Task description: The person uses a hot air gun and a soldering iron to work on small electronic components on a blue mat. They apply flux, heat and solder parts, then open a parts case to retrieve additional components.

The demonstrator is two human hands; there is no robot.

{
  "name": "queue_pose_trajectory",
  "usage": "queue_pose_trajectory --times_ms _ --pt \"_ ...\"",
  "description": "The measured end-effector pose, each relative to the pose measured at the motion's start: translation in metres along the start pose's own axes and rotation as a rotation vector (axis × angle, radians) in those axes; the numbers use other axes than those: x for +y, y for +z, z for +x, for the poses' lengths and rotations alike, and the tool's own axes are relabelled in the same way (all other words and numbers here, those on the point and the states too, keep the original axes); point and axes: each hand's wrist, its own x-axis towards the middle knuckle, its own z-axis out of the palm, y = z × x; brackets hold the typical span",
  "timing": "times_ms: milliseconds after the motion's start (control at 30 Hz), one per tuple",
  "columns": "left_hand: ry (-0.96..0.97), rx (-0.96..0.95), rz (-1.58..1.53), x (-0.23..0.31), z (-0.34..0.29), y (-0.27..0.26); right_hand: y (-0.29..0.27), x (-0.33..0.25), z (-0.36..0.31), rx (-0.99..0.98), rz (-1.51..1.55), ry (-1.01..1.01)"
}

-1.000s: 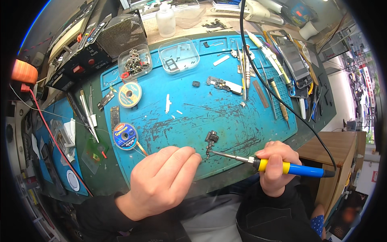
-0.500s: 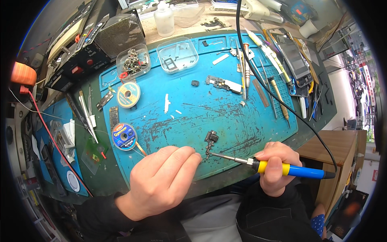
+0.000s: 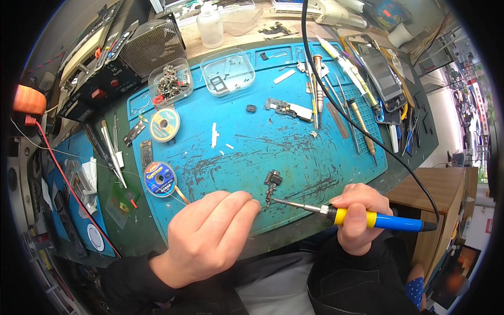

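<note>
In my right hand (image 3: 361,216) is a soldering iron (image 3: 397,222) with a yellow and blue handle, its metal shaft pointing left. The iron's tip meets or nearly meets the lower, thin end of a small black phone flex part (image 3: 273,179) on the blue mat. Just left of that tip, my left hand (image 3: 212,236) is closed in a pinch. A thin solder wire (image 3: 180,198) runs from the blue spool (image 3: 160,179) towards this hand; the fingers hide most of what they hold.
The iron's black cable (image 3: 370,134) arcs over the mat's right side. Screwdrivers and tweezers lie there near an opened phone (image 3: 383,79). Clear boxes (image 3: 228,72) with small parts stand at the back, and a second spool (image 3: 164,125) sits left. A wooden cabinet (image 3: 436,197) stands right.
The view has shifted slightly, so the mat and its things appear a little further left. Both hands keep nearly the same pose, with the iron's tip still by the black flex part.
</note>
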Motion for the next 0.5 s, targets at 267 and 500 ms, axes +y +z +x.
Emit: queue_pose_trajectory --times_ms 267,500 --pt "-0.02 -0.021 -0.005 0.0012 0.0016 -0.0016 0.0033 0.0038 -0.0002 0.03 -0.005 -0.033" --pt "0.03 0.037 0.029 -0.0035 -0.0037 0.0052 0.0097 0.0081 -0.0084 0.215 0.143 -0.063"
